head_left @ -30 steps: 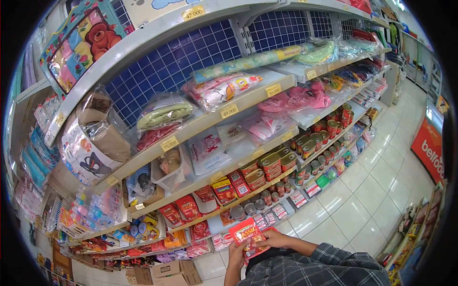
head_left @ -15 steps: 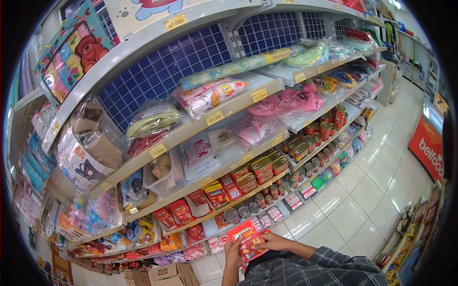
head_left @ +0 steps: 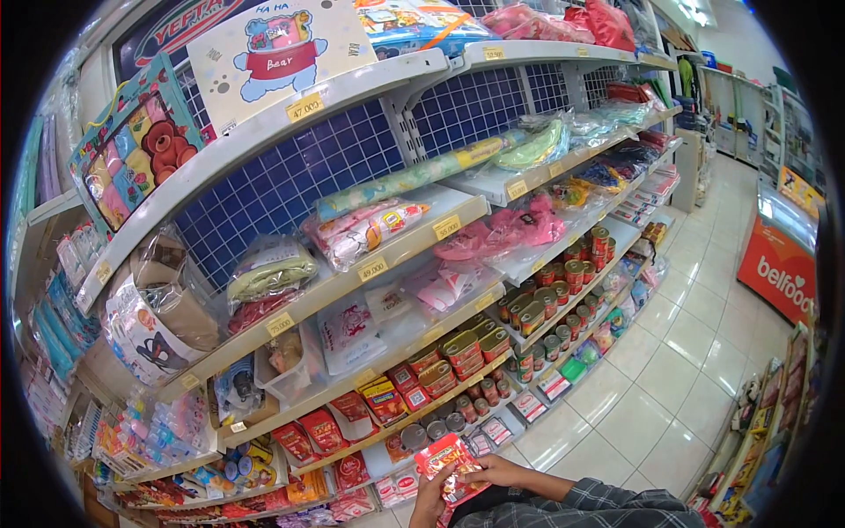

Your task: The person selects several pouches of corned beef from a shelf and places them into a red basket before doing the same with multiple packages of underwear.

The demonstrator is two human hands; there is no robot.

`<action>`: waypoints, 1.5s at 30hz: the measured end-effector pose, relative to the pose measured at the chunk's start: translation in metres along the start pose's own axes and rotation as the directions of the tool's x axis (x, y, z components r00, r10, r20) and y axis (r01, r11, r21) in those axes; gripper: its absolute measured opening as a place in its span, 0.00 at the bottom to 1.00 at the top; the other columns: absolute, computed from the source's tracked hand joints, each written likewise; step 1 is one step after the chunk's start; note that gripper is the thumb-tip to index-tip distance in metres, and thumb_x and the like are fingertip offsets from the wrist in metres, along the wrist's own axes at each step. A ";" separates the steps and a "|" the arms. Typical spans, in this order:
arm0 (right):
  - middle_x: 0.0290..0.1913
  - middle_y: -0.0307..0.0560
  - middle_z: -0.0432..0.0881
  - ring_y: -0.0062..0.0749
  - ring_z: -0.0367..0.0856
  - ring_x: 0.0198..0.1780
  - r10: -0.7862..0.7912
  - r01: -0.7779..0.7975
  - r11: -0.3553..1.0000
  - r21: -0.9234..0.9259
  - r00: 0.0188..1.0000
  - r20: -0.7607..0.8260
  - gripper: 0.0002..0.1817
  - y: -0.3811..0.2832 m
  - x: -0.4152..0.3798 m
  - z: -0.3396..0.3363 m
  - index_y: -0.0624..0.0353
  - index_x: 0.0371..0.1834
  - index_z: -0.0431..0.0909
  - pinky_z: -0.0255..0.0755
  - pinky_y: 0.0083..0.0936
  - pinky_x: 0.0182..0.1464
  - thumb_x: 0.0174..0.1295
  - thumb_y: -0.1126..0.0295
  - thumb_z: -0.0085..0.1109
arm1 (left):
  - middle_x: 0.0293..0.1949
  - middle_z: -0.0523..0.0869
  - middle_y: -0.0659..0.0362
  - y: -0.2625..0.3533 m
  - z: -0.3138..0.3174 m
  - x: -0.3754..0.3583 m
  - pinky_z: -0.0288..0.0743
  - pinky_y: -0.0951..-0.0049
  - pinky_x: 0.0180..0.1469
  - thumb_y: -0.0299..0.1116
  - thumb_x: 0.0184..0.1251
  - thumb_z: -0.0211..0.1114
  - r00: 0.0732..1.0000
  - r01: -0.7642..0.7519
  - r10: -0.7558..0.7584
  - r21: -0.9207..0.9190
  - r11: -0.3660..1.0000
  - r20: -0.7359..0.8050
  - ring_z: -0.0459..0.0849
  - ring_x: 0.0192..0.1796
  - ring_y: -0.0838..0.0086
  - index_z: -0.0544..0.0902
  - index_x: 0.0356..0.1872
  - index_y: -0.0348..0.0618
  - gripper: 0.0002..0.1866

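Note:
A red food pouch [head_left: 444, 455] with white and yellow lettering is held upright near the bottom middle of the view. My left hand [head_left: 429, 495] grips its lower left side, thumb across the front. On the other side, my right hand [head_left: 495, 472] pinches the pouch's right edge, fingers bent. Just beyond it, red pouches [head_left: 324, 431] stand in a row on a lower shelf. Right of those are a yellow packet [head_left: 384, 400] and stacked oval cans [head_left: 462, 352].
Long grey shelves [head_left: 387, 255] with price tags curve across the view, carrying bagged clothes and a boxed bear set [head_left: 273, 53]. Shiny floor tiles [head_left: 647, 370] run along the right, past a red freezer [head_left: 779, 264]. Another stocked shelf [head_left: 748, 449] stands at lower right.
My view has tilted up, bringing the top shelf and a store sign in and losing the cardboard boxes below. Both hands still hold the pouch, now slightly lower in view.

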State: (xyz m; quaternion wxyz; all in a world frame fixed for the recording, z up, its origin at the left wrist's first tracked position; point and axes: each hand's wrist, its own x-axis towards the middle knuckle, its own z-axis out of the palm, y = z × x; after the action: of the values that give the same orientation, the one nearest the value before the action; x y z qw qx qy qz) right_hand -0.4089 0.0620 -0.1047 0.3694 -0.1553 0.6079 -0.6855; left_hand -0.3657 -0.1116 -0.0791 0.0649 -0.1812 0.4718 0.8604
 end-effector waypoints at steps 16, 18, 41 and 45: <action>0.31 0.39 0.79 0.21 0.75 0.32 -0.332 0.214 0.914 -0.344 0.884 -0.331 0.18 -0.014 -0.004 0.001 0.61 0.42 0.76 0.69 0.20 0.35 0.61 0.57 0.63 | 0.44 0.80 0.61 -0.003 0.001 0.008 0.74 0.56 0.52 0.34 0.63 0.63 0.999 0.000 0.001 0.039 0.999 -0.034 0.78 0.45 0.72 0.67 0.58 0.50 0.23; 0.30 0.42 0.79 0.25 0.77 0.31 -0.347 0.116 0.833 -0.540 0.871 -0.348 0.21 -0.023 -0.009 0.000 0.61 0.42 0.75 0.70 0.22 0.35 0.59 0.54 0.64 | 0.45 0.78 0.60 -0.001 0.003 0.007 0.74 0.55 0.50 0.37 0.61 0.66 0.999 0.040 -0.040 -0.006 0.999 0.008 0.76 0.43 0.74 0.64 0.60 0.50 0.28; 0.41 0.39 0.82 0.20 0.78 0.41 -0.019 0.035 0.994 0.100 0.988 -0.154 0.21 0.019 0.022 -0.011 0.59 0.52 0.75 0.71 0.19 0.42 0.60 0.57 0.63 | 0.48 0.83 0.51 -0.004 -0.001 0.028 0.75 0.59 0.56 0.43 0.72 0.48 0.982 0.151 -0.111 -0.292 0.944 0.150 0.83 0.49 0.61 0.73 0.54 0.38 0.20; 0.42 0.37 0.81 0.17 0.77 0.42 -0.175 0.202 0.974 0.101 0.958 -0.227 0.16 -0.001 0.013 -0.012 0.61 0.50 0.75 0.69 0.15 0.44 0.63 0.65 0.62 | 0.51 0.82 0.54 -0.005 0.007 0.029 0.71 0.58 0.60 0.40 0.70 0.52 0.988 0.106 -0.076 -0.224 0.969 0.137 0.80 0.53 0.63 0.74 0.54 0.40 0.18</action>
State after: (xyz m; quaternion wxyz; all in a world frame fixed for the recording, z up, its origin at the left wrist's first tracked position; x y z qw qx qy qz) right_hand -0.4259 0.0614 -0.1094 0.2427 -0.1141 0.5836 -0.7665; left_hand -0.3926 -0.1045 -0.0903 0.1128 -0.1538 0.3546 0.9154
